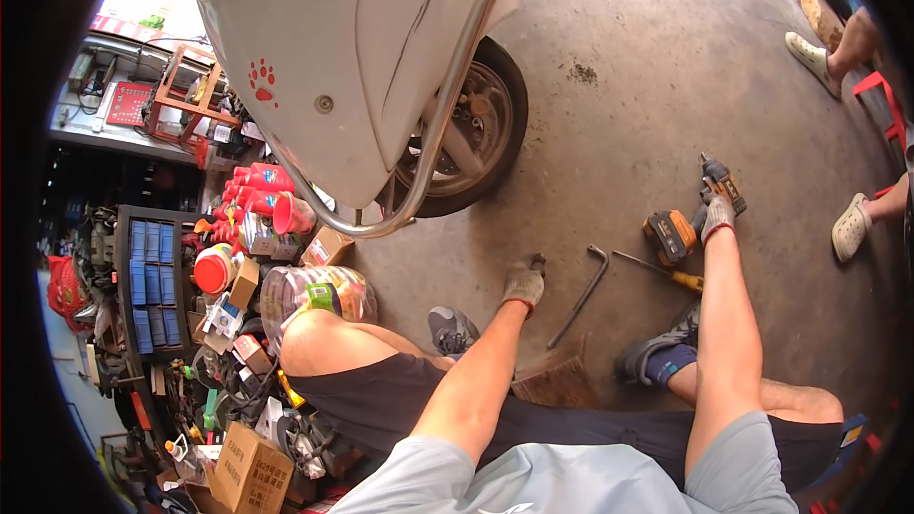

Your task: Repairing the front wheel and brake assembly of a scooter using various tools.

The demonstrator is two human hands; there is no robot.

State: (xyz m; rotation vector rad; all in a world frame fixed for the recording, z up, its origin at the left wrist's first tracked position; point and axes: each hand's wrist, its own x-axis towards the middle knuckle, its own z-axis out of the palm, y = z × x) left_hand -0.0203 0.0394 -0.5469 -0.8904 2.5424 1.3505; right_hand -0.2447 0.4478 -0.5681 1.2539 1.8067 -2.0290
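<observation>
My right hand [716, 217], in a grey work glove, is closed round an orange-and-black cordless impact driver [725, 187] by the floor, its battery [671, 236] toward me. My left hand [524, 281], gloved too, is closed at the fingertips; a small dark shape there is too small to make out. Between my hands a long bent metal hex wrench [581, 305] and a yellow-handled screwdriver [685, 278] lie on the concrete. In front of me stands a white scooter [305, 57] with a chrome tube bar and its front wheel [490, 133] showing.
Red bottles [262, 181], a clear plastic tub [324, 297], cardboard boxes [249, 466] and parts bins [154, 286] crowd the left. Another person's feet in pale clogs [847, 227] are at the right, beside a red frame [881, 105]. A brown board [557, 371] lies between my legs.
</observation>
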